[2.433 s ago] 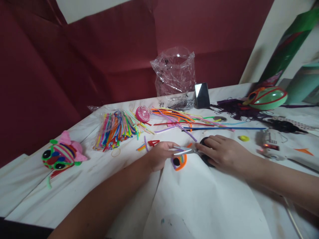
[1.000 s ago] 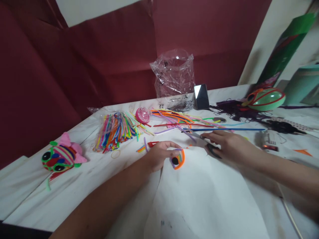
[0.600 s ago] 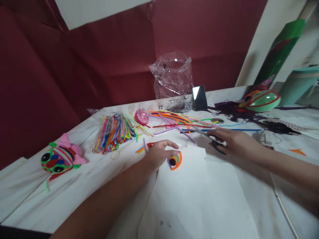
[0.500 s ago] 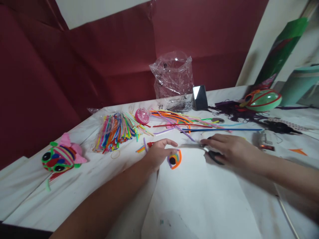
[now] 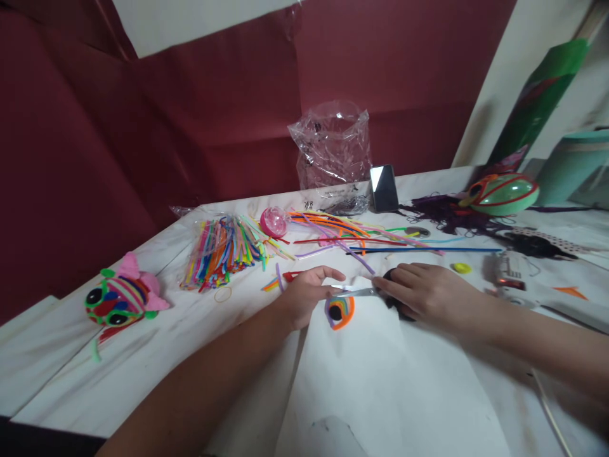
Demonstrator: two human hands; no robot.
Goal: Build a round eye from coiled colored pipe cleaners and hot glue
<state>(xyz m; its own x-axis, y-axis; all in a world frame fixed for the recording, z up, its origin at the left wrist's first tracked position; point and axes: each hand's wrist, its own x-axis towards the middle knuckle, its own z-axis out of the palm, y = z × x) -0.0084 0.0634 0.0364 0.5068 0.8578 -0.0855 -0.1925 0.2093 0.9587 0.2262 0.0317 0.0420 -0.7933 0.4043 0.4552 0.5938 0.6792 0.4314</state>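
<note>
My right hand (image 5: 425, 292) grips a pair of scissors (image 5: 359, 292) by the black handles, mostly hidden under its fingers. The metal blades point left, their tips at my left hand (image 5: 311, 295). The thumb and fingers of my left hand are closed at the upper edge of an eye-shaped pipe-cleaner piece (image 5: 346, 320), with purple, rainbow and orange bands round a black centre. A short purple bit shows by the blades; what it joins is hidden. Under the piece lies white paper (image 5: 380, 381).
A bag of pipe cleaners (image 5: 223, 254) and loose pipe cleaners (image 5: 328, 222) lie behind my hands. A decorated fish figure (image 5: 124, 295) sits left, a green balloon-like figure (image 5: 509, 192) at back right. A phone (image 5: 383, 188) leans by a clear plastic bag (image 5: 335, 149). A glue gun (image 5: 511, 273) lies right.
My right hand has brought the scissors left and closer to my left hand, so the blades now lie just above the eye-shaped piece. A yellow disc is uncovered at the right. The view has shifted slightly.
</note>
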